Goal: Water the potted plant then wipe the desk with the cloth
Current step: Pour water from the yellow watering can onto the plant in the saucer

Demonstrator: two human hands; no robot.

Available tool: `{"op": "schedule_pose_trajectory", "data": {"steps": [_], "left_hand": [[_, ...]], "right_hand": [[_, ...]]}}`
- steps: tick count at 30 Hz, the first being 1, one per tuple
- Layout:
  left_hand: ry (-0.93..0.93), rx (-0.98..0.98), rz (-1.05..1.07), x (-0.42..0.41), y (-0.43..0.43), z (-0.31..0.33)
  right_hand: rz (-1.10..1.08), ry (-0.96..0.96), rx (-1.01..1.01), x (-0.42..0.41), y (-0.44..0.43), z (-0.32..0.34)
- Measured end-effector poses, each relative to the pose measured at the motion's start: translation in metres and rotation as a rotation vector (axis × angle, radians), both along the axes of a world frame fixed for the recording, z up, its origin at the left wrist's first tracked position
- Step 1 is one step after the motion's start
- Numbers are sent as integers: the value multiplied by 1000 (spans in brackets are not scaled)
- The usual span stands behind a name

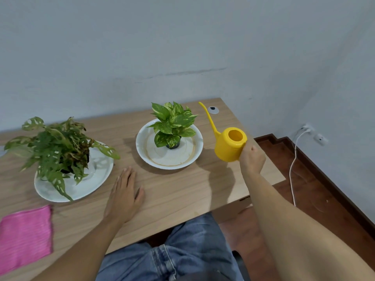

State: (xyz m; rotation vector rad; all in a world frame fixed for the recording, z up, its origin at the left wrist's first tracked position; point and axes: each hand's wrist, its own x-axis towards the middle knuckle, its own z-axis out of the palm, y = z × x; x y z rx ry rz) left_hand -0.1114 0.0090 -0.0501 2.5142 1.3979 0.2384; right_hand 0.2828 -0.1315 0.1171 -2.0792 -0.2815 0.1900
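Spread across the lower half of the frame: a wooden desk (182, 189), bare in the middle, probably kept clear for wiping. At left of centre, a large leafy plant (56, 147) on a white plate (85, 187); at centre, the smaller potted plant (173, 124) in a white dish (172, 159), likely set there to catch runoff. In the lower left corner, a pink cloth (25, 236), flat, untouched, waiting for the second step. Right of centre, a yellow watering can (230, 144), lifted off the desk, long axis running lower right to upper left, spout aimed up and away beside the leaves, not yet tipped. Gripped at the handle by the right hand (251, 159), fingers curled tight. Flat on the desk, fingers spread, holding nothing: the left hand (123, 193), seemingly for bracing.
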Motion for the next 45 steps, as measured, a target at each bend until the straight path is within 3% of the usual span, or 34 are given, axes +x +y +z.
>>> {"op": "schedule_pose_trajectory", "data": {"steps": [10,45], "left_hand": [[-32,-4,-10,-2,0,-1],[-44,-47,3,-3,-2,8]], "right_hand": [[245,-184,-74,31,23,65],[495,-385,-160,64,49,165]]}}
